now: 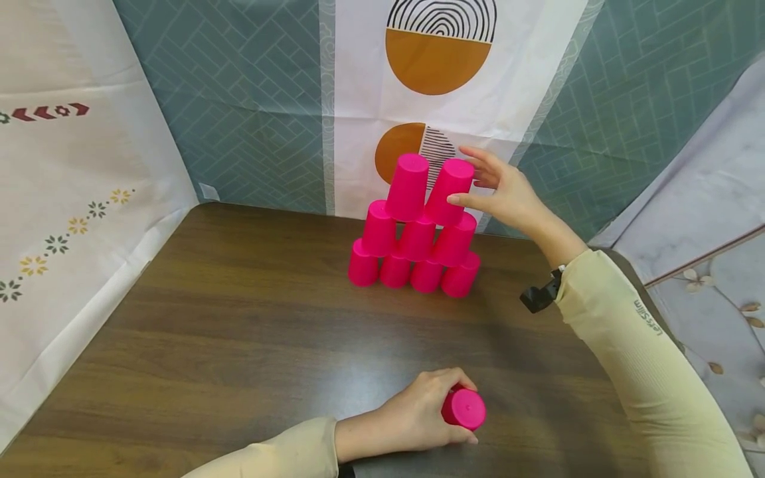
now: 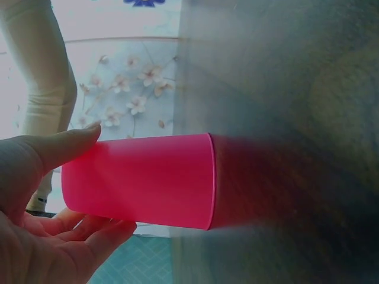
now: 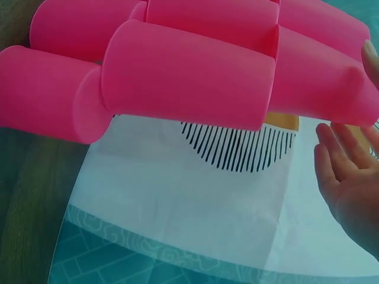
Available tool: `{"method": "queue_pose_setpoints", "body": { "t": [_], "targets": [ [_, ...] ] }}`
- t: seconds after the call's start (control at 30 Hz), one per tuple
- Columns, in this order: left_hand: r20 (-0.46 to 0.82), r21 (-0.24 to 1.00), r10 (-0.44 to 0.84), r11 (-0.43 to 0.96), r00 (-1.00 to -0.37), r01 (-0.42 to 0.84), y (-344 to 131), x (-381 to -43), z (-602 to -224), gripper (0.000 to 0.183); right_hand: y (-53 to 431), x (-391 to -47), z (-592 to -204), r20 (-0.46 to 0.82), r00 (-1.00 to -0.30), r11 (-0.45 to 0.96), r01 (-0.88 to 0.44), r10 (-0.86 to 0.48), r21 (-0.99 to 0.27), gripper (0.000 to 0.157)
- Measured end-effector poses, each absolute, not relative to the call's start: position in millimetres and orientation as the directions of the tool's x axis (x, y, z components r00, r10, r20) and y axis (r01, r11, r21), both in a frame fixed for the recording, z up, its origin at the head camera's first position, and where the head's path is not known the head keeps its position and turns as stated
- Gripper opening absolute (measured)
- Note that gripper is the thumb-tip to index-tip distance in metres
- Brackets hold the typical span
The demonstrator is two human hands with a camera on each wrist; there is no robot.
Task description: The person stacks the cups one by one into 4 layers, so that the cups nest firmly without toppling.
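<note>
A pink cup stands upside down near the front of the table, and my left hand grips its sides between thumb and fingers. The left wrist view has this same cup lying across the picture, rim toward the tabletop. Farther back rises a stack of upside-down pink cups: several in the bottom row, three above, two on top. My right hand is around the top right cup. In the right wrist view, the thumb and spread fingers lie on either side of that cup, close to its surface.
The brown wooden table extends in front of the stack. A patterned cloth hangs right behind the cups. Light cloths hang at the left and right sides.
</note>
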State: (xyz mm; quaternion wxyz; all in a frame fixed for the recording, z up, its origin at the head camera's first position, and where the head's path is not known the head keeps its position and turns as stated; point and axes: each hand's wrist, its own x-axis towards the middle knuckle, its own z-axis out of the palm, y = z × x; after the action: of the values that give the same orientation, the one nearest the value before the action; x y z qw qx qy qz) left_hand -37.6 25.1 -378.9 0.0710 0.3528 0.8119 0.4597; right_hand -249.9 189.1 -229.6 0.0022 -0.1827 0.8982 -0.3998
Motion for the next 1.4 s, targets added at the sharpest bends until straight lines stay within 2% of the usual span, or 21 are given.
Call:
{"method": "queue_pose_setpoints", "body": {
  "t": [0.37, 0.57, 0.8, 0.93, 1.03, 1.13, 1.27, 1.4],
  "targets": [
    [0.219, 0.803, 0.666, 0.293, -0.713, 0.519, 21.5, -38.7, -374.7, 0.046, 215.1, -232.0, -245.3, 0.196, -0.900, 0.599, -0.410, -0.391, -0.688, 0.078],
    [0.190, 0.852, 0.669, 0.252, -0.719, 0.460, 13.3, -45.7, -355.1, 0.044, 225.3, -208.0, -252.5, 0.282, -0.886, 0.583, -0.456, -0.368, -0.673, 0.073],
    [0.335, 0.831, 0.534, 0.220, -0.776, 0.510, -5.8, -70.4, -305.7, 0.051, 223.9, -176.8, -259.5, 0.486, -0.821, 0.593, -0.559, -0.299, -0.580, 0.063],
    [0.399, 0.828, 0.475, 0.181, -0.784, 0.531, -15.9, -83.5, -281.4, 0.052, 219.9, -159.9, -262.5, 0.548, -0.750, 0.514, -0.657, -0.370, -0.552, 0.061],
    [0.435, 0.834, 0.422, 0.145, -0.796, 0.532, -21.2, -92.9, -265.8, 0.055, 217.4, -147.7, -263.3, 0.523, -0.710, 0.408, -0.701, -0.471, -0.585, 0.061],
    [0.464, 0.839, 0.361, 0.113, -0.809, 0.532, -24.4, -102.9, -253.1, 0.060, 216.0, -137.6, -263.2, 0.461, -0.701, 0.345, -0.687, -0.544, -0.639, 0.062],
    [0.512, 0.837, 0.307, 0.034, -0.802, 0.546, -25.4, -115.2, -242.1, 0.061, 212.5, -131.0, -260.9, 0.394, -0.730, 0.394, -0.651, -0.558, -0.649, 0.069],
    [0.548, 0.823, 0.297, -0.027, -0.782, 0.567, -24.1, -122.5, -237.2, 0.055, 204.9, -131.3, -257.8, 0.387, -0.755, 0.472, -0.641, -0.529, -0.606, 0.072]
  ]
}}
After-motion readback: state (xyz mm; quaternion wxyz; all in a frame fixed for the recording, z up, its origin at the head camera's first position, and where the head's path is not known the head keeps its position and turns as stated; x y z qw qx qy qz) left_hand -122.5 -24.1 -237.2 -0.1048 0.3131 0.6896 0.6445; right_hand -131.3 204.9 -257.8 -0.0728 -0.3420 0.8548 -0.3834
